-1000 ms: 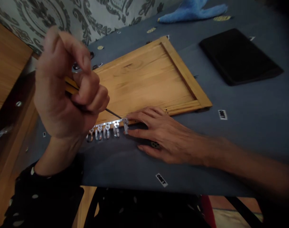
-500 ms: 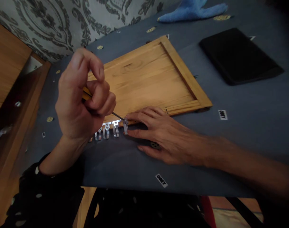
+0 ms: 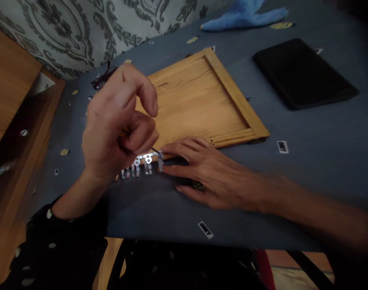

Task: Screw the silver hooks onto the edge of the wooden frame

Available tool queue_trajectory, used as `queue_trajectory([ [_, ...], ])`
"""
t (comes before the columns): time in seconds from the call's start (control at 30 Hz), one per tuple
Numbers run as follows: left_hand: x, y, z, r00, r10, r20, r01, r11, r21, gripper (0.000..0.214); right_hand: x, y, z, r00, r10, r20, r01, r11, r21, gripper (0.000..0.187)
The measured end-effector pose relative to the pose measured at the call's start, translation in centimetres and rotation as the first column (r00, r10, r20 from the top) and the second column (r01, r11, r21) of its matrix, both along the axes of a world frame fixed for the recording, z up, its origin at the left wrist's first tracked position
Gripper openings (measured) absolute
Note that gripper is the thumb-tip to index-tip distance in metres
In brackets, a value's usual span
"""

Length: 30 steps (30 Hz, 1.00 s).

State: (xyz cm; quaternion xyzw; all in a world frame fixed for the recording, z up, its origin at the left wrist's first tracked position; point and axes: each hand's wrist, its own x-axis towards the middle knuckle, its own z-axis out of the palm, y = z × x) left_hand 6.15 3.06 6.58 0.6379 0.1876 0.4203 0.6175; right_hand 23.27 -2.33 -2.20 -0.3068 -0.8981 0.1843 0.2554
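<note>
A metal strip (image 3: 150, 155) lies along the wooden panel's (image 3: 196, 96) near edge. There the left hand (image 3: 111, 125) grips a thin tool (image 3: 155, 150); the right hand (image 3: 208, 173) rests spread wide. Good practice would keep the tool seated and the strip flat. One panel, strip and tool show, with at least four hooks (image 3: 148, 166).

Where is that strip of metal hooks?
In the head view, the metal hook strip lies left of centre, along the near edge of the wooden panel, touched by the right hand.

Silver hook rail (image 3: 148, 158), honey-brown panel (image 3: 196, 104)
</note>
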Motion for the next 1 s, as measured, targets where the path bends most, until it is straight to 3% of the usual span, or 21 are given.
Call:
queue_trajectory([
  [0.1, -0.1, 0.3, 0.1, 0.996, -0.082, -0.047, 0.081, 0.997, -0.017, 0.035, 0.0, 0.0, 0.0, 1.000, 0.001, 0.001, -0.001, 1.000, 0.001, 0.034],
  [0.23, -0.1, 1.0, 0.3, 0.989, -0.081, -0.124, 0.075, 0.996, -0.051, 0.030, 0.0, 0.0, 0.1, 1.000, 0.001, 0.012, -0.001, 1.000, -0.016, 0.034],
  [0.4, 0.2, 1.6, 0.6, 0.969, -0.216, -0.119, 0.207, 0.975, -0.081, 0.034, 0.0, 0.0, 0.1, 1.000, -0.001, 0.016, 0.001, 1.000, -0.022, 0.037],
  [0.63, 0.2, 2.0, 1.1, 0.936, -0.304, -0.177, 0.274, 0.946, -0.175, 0.032, 0.0, 0.0, 0.2, 1.000, -0.004, 0.020, 0.004, 0.999, -0.033, 0.038],
  [0.77, 0.0, 1.9, 0.9, 0.959, -0.208, -0.192, 0.157, 0.956, -0.249, 0.034, 0.0, 0.0, 0.2, 1.000, 0.001, 0.023, -0.001, 1.000, -0.027, 0.037],
  [0.9, -0.8, 1.7, 1.3, 0.986, -0.161, -0.036, 0.158, 0.985, -0.069, 0.042, 0.0, 0.0, 0.2, 1.000, 0.007, 0.014, -0.007, 1.000, -0.010, 0.036],
  [1.0, -2.0, 1.7, 2.2, 0.985, 0.151, 0.086, -0.151, 0.988, 0.001, 0.061, 0.0, 0.0, 0.1, 1.000, 0.017, 0.010, -0.017, 1.000, 0.012, 0.033],
])
